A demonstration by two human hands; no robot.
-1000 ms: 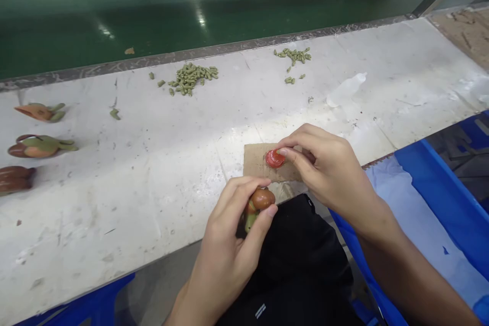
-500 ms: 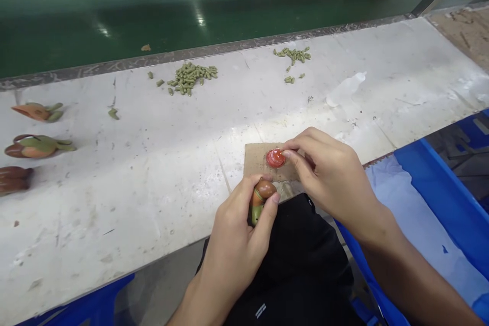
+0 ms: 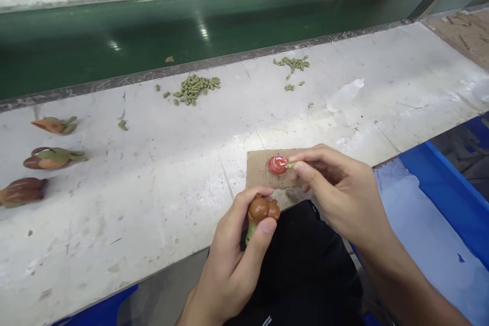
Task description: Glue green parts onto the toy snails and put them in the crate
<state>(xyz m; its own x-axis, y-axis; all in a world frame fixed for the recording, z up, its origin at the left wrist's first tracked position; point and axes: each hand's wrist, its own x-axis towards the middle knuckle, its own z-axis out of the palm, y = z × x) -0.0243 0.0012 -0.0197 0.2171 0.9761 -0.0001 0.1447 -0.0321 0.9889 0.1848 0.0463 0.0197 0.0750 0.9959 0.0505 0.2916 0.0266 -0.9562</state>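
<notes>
My left hand (image 3: 237,249) is closed around a small figurine (image 3: 261,209) with a glossy brown, rounded, lobed end and a green part lower down; my fingers hide the rest. Between the thumb and fingertips of my right hand (image 3: 340,188) is a small green piece (image 3: 290,165), mostly covered. Its tip is at the right edge of a round, shiny red patch (image 3: 278,164), which looks wet; whether they touch I cannot tell. The red patch lies on a piece of brown cardboard (image 3: 256,169) at the near edge of the table.
Small green pieces lie in a larger pile (image 3: 196,89) and a smaller pile (image 3: 293,64) along the back. Three brown-and-green figurines, one of them this one (image 3: 53,158), lie at left. A translucent bottle (image 3: 346,96) lies at right. A blue bin (image 3: 454,183) stands below the table's right side.
The figurine has turned in my left hand, showing more of its brown lobes. My right hand has drawn slightly back from the red patch, and the green piece now shows. The view has shifted.
</notes>
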